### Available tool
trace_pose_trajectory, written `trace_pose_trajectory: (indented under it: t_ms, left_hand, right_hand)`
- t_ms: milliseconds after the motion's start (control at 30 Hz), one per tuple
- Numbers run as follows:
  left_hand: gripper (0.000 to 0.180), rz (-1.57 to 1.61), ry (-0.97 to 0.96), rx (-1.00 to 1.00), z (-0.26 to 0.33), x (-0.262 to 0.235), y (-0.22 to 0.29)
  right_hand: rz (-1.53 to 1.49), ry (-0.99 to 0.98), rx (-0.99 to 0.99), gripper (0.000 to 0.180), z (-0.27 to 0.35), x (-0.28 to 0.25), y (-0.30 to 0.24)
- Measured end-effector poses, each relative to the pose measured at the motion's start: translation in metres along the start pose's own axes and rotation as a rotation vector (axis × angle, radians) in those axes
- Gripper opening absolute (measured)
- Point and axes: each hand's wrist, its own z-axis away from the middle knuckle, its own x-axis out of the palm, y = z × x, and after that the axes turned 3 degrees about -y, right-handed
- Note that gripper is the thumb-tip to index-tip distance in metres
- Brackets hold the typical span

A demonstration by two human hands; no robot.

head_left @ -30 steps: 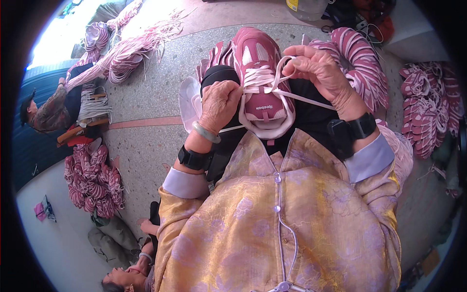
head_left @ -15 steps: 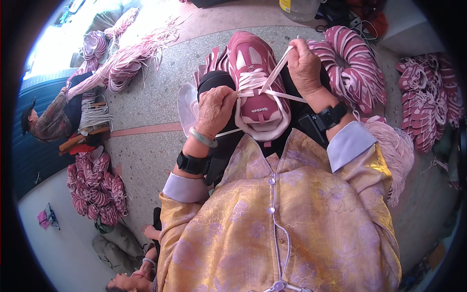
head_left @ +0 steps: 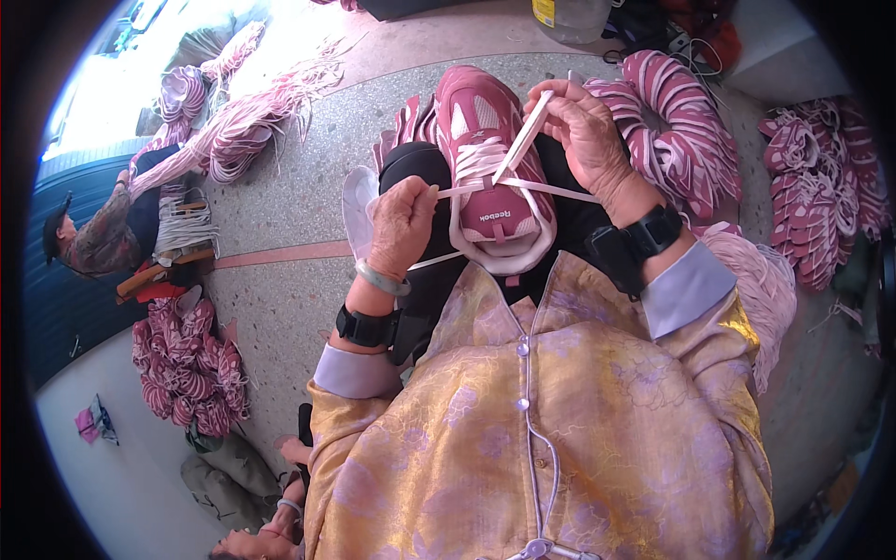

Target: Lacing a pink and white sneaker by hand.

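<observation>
A pink sneaker (head_left: 476, 93) rests at my lap, its toe pointing away from me and its heel toward me. White shoelaces (head_left: 479, 157) cross over its tongue. My left hand (head_left: 401, 222) is closed in a pinch on one lace, drawn out taut to the left of the tongue. Between thumb and fingers, my right hand (head_left: 588, 140) grips a doubled length of lace, a loop raised above the shoe's right side. One lace runs beneath that loop to the right, and another loose end trails below my left hand.
Bundled pink shoe uppers (head_left: 677, 135) lie on the floor at right, with more uppers (head_left: 817, 191) farther right and another heap (head_left: 187, 359) at left. Pale lace bundles (head_left: 751, 289) are beside my right arm. One person (head_left: 103, 224) sits at far left, another (head_left: 266, 532) at lower left.
My left hand has moved left and slightly down, stretching its lace. My right hand has turned more open-sided and lowered slightly, with the lace loop now wider in its fingers.
</observation>
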Motion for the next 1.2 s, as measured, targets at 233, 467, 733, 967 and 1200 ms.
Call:
trace_pose_trajectory:
  t_ms: [233, 467, 733, 967, 1200]
  left_hand:
    - [0.02, 0.078, 0.032, -0.093, 0.009, -0.015, -0.007]
    - [0.02, 0.099, 0.096, -0.158, 0.02, -0.026, -0.014]
    - [0.019, -0.048, 0.125, -0.106, 0.035, -0.04, -0.03]
    - [0.017, -0.125, 0.13, -0.075, 0.045, -0.066, -0.037]
    - [0.018, -0.171, 0.108, -0.089, 0.047, -0.08, -0.031]
  right_hand:
    - [0.126, -0.06, 0.002, 0.014, -0.005, 0.002, 0.003]
    - [0.34, 0.02, -0.228, 0.008, -0.004, 0.018, 0.018]
    - [0.176, -0.071, -0.148, 0.011, 0.005, 0.025, 0.019]
    - [0.248, -0.16, 0.072, 0.019, 0.009, 0.018, 0.0]
    - [0.322, -0.282, 0.195, 0.017, 0.003, 0.02, -0.007]
